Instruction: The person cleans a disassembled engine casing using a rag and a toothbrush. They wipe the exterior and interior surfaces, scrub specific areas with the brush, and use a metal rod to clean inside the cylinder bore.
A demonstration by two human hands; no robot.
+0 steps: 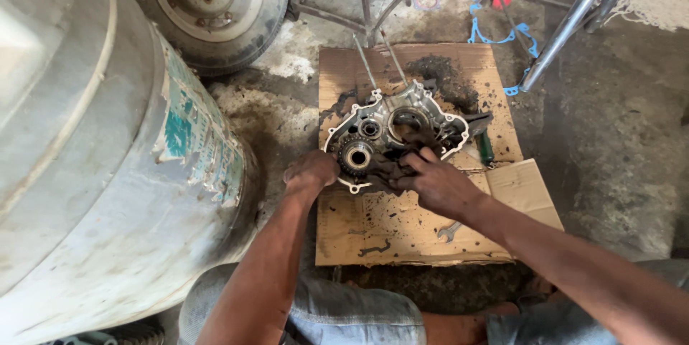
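An oily metal engine crankcase half [373,119] with gears inside lies on a stained cardboard sheet [402,226] on the floor. My left hand [310,171] grips the case's near left rim, beside a toothed gear [355,156]. My right hand [434,181] reaches into the case's middle, fingers curled on a dark greasy part there; what exactly it pinches is hidden. Two long studs [367,65] stick out from the case's far side.
A large grey metal drum [93,151] fills the left. A wheel with tyre [215,7] leans behind it. A spanner [449,231] and a green-handled screwdriver [485,147] lie on the cardboard. Chrome tubes [567,22] and blue gaskets [502,33] sit at back right.
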